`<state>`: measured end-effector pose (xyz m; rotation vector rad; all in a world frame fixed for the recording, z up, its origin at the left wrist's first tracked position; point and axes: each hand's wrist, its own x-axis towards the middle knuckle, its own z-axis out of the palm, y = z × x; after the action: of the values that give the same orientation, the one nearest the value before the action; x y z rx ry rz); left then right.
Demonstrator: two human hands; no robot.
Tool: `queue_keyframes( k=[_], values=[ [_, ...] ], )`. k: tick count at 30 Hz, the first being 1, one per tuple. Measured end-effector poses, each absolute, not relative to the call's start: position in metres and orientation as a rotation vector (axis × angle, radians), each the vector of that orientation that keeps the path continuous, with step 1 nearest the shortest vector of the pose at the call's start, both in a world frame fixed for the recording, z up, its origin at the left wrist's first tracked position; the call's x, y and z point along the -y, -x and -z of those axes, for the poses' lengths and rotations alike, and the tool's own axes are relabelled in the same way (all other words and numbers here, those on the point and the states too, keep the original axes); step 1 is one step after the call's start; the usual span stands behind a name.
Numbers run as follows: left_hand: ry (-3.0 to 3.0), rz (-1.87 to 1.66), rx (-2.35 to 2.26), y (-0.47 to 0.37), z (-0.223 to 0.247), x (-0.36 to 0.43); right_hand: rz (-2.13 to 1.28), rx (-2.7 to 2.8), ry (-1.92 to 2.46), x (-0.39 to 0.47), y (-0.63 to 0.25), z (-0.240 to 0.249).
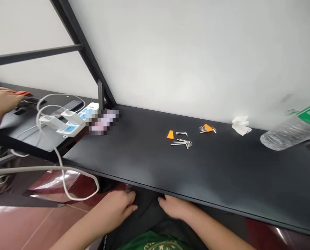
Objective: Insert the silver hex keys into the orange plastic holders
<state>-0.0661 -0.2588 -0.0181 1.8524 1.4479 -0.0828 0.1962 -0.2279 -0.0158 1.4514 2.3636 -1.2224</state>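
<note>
Below the front edge of the black table (pixel 144 156), my left hand (pixel 122 205) rests at my lap, its thumb apart from loosely bent fingers and nothing seen in it. My right hand (pixel 174 206) also lies there, thumb out, its other fingers partly hidden by the table edge; no held thing shows. On the tabletop, beyond both hands, several loose hex keys (pixel 183 143) lie beside an orange hex key holder (pixel 170 134). Farther right, a second orange holder (pixel 208 128) has several hex keys through it. Neither hand touches these.
A crumpled tissue (pixel 241 125) and a clear plastic bottle (pixel 287 137) lie at the right. To the left are a power strip (pixel 78 125) with chargers, a looping white cable (pixel 63 173), a phone (pixel 70 107), a black frame post (pixel 84 45) and another person's hand (pixel 2 100).
</note>
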Motion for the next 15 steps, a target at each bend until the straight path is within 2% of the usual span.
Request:
queue_keyframes(
  k=[5, 6, 8, 11, 13, 15],
  values=[
    [-1.880, -0.340, -0.872, 0.009, -0.065, 0.239, 1.658, -2.365, -0.784, 0.236, -0.240, -0.042],
    [-1.923, -0.455, -0.861, -0.003, -0.074, 0.220, 1.686, -2.408, -0.824, 0.221, -0.250, -0.058],
    [-1.992, -0.690, -0.965, -0.023, -0.079, 0.170, 1.568, -2.536, -1.275, 0.176, -0.269, -0.083],
    [-2.084, -0.754, -1.158, -0.041, -0.067, 0.081, 1.027, -2.748, -1.854, 0.091, -0.293, -0.089],
    [-2.202, -0.681, -1.222, -0.043, -0.052, 0.032, 0.711, -2.830, -1.892, 0.045, -0.300, -0.074],
    [-2.341, -0.617, -1.217, -0.037, -0.038, 0.002, 0.758, -2.849, -1.814, 0.016, -0.300, -0.054]
  ],
)
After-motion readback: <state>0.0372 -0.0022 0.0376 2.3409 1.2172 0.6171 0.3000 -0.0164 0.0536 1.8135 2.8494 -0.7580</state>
